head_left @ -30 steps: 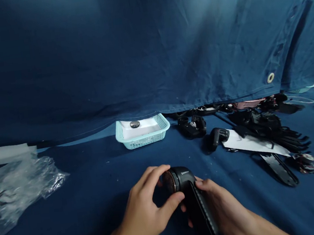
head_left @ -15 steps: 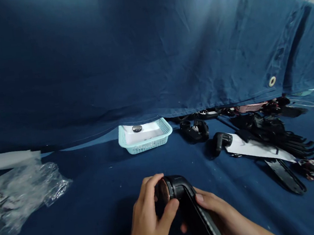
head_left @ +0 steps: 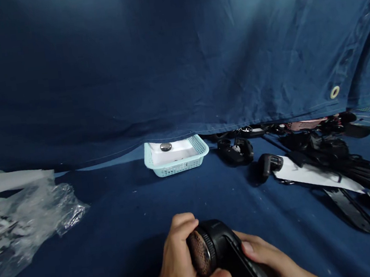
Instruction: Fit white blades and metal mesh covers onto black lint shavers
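Note:
A black fabric shaver (head_left: 222, 235) with an angled neck is held low in the middle of the view. Its round, perforated copper-coloured head (head_left: 199, 253) faces left. My left hand (head_left: 182, 262) is closed round that head, fingers over the top and thumb at the lower rim. On the handle, my right hand (head_left: 265, 254) is wrapped from the right, with its thumb along the side. The lower end of the handle runs out of the picture.
A light-blue basket (head_left: 180, 167) holds white paper and a round metal piece (head_left: 166, 146). Black housing parts (head_left: 235, 151) and a curved black part (head_left: 267, 166) lie to the right, near more black pieces. At left is a clear plastic bag (head_left: 30, 225). Blue cloth (head_left: 162, 60) hangs behind.
The shaver has come lower and turned so more of its perforated head shows. My left hand has wrapped further round the head. The view has shifted slightly left.

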A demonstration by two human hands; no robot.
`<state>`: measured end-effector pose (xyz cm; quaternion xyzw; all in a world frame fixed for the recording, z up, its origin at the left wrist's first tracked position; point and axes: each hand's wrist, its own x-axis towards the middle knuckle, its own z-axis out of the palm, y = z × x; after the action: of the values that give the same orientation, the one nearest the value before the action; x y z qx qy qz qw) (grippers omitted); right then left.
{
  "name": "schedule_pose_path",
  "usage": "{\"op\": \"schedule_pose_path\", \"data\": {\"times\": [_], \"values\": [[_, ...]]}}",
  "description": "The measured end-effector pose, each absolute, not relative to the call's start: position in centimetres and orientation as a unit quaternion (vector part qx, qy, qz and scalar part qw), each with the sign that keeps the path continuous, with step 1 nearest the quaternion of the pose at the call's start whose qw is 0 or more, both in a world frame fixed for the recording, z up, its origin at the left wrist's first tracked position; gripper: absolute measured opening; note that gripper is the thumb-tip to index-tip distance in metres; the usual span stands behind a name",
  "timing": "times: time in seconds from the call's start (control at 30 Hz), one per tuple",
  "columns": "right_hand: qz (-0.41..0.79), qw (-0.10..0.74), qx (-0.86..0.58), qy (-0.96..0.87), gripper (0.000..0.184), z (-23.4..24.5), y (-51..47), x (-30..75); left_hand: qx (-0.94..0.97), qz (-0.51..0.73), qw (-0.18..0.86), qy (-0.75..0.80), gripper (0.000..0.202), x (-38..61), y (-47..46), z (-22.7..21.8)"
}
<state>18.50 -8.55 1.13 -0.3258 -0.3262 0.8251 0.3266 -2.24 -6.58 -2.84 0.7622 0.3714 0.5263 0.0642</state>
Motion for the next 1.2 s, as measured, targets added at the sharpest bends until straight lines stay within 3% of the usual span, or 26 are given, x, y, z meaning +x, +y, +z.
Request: {"op": "schedule_pose_path", "data": {"times": [0.33,0.47,0.57,0.77,0.93,1.1,1.2], "values": [[0.828,0.321,-0.303,-0.345,0.058,0.2,-8.7,18.4,0.759,0.560,0.011,0.331,0.072,-2.2,-6.4,-2.1],[0.821,0.327,-0.312,-0.350,0.052,0.3,-8.7,18.4,0.780,0.543,-0.009,0.311,0.079,-2.0,-6.3,-1.9],[0.810,0.331,-0.330,-0.353,0.046,0.2,-8.6,18.4,0.789,0.542,-0.013,0.290,0.073,-1.6,-6.7,-1.8],[0.803,0.350,-0.321,-0.359,0.032,0.2,-8.6,17.5,0.738,0.565,0.199,0.309,0.072,-0.7,-7.4,-0.3],[0.813,0.336,-0.306,-0.364,0.031,0.7,-8.7,17.2,0.700,0.531,0.359,0.315,0.065,-0.3,-8.0,1.5],[0.820,0.333,-0.294,-0.361,0.029,1.2,-8.4,17.3,0.676,0.475,0.428,0.366,0.073,-0.2,-8.4,2.1],[0.822,0.337,-0.290,-0.356,0.031,1.1,-8.2,17.3,0.683,0.464,0.431,0.364,0.068,-0.1,-8.2,2.5]]}}
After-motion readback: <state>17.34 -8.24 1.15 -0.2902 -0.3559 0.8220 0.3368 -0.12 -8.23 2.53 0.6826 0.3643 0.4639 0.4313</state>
